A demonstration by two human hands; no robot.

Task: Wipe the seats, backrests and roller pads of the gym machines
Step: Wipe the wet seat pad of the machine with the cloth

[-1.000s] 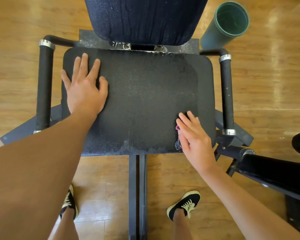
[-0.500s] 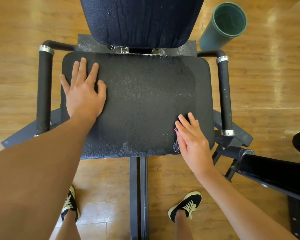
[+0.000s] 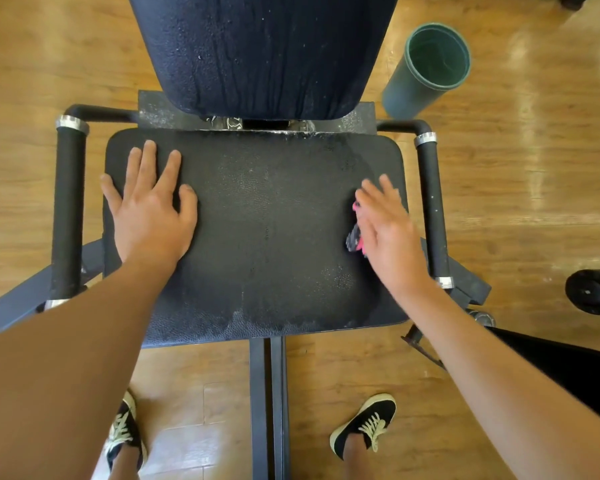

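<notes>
Now the seat (image 3: 257, 237) lies flat under both hands, with pale speckling along its front edge and in its back right corner. A cloth (image 3: 354, 239), dark with pink, sits by the seat's right edge about midway between front and back. Only a strip of it shows beside the right hand (image 3: 388, 233), which presses on it with straight fingers and is blurred. Half a second ago this hand and the cloth were at the front right corner; they have since slid back along the right edge. The left hand (image 3: 153, 216) stays flat and spread near the back left corner. Behind the seat rises the backrest (image 3: 264, 53), streaked and speckled. Black handles (image 3: 68, 209) flank the seat. A green tube (image 3: 426, 71) stands on the floor (image 3: 534, 185) just beyond the back right corner.
</notes>
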